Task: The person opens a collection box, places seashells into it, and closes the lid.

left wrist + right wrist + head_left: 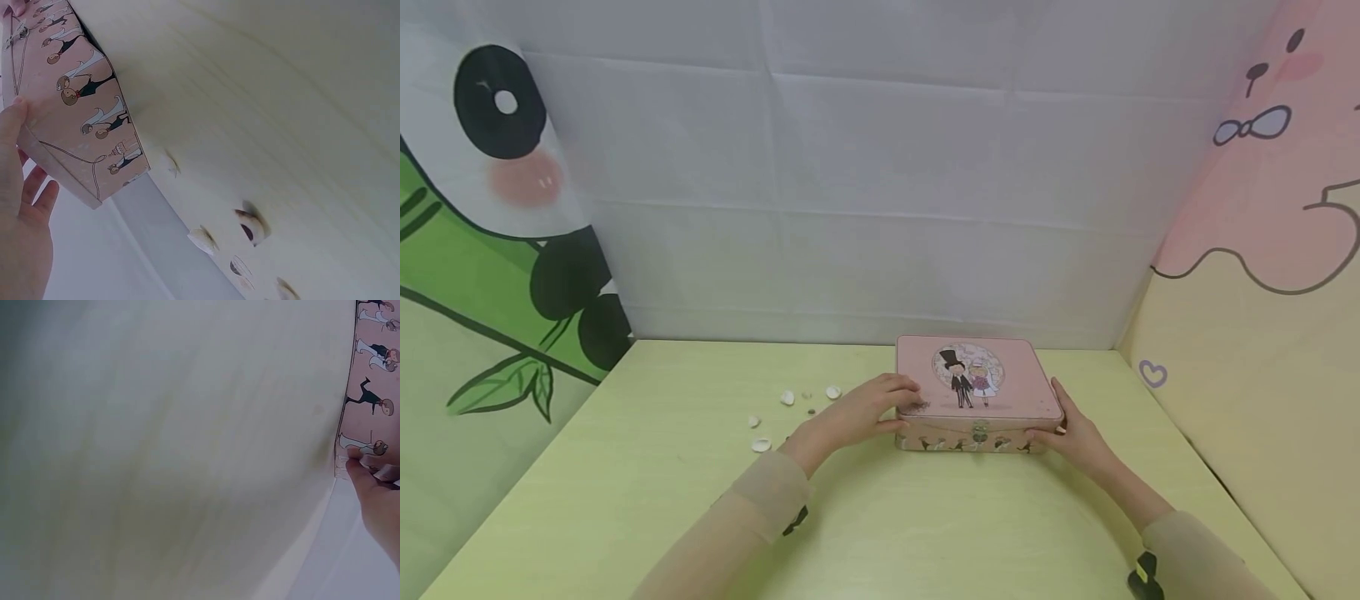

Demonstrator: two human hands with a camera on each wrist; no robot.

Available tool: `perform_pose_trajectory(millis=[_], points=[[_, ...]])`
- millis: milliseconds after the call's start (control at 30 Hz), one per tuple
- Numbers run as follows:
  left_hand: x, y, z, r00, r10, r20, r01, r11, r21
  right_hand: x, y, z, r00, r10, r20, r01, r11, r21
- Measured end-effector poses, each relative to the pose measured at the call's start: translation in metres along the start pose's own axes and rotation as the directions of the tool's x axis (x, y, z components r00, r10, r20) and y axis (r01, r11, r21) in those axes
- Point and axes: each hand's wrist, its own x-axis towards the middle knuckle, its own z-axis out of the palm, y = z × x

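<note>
A pink tin box (917,362) with a hinged-looking lid and a metal clasp (979,432) sits on the table, a bride and groom drawn on its top. My left hand (859,412) holds the box's left front corner, thumb on the front wall and fingers over the lid's edge. In the left wrist view this hand (25,231) shows the thumb against the printed front wall. At the right front corner my right hand (1081,437) grips the box, thumb on the front and fingers along the right side. The lid lies down on the box; its inside is hidden.
Several small white shells (762,445) lie scattered on the yellow-green table (662,500), left of the box and near my left wrist. A white cloth (880,167) hangs behind the table. Cartoon-printed panels (1262,375) stand on both sides.
</note>
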Motion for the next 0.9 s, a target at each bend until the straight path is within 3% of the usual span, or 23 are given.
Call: perform_pose_trajectory(millis=[433,900], points=[[-0.0018,0.0027,-0.0012,0.999,0.033,-0.021,-0.032,0.996,0.081,-0.0018,-0.0032,0.0007,1.000,0.018,0.006,-0.018,1.000,-0.019],[-0.0010,0.0034,-0.0054,0.999,0.034,0.003,-0.035,0.996,0.084,-0.0019,-0.0036,0.0028,1.000,0.003,-0.010,-0.004,1.000,-0.018]])
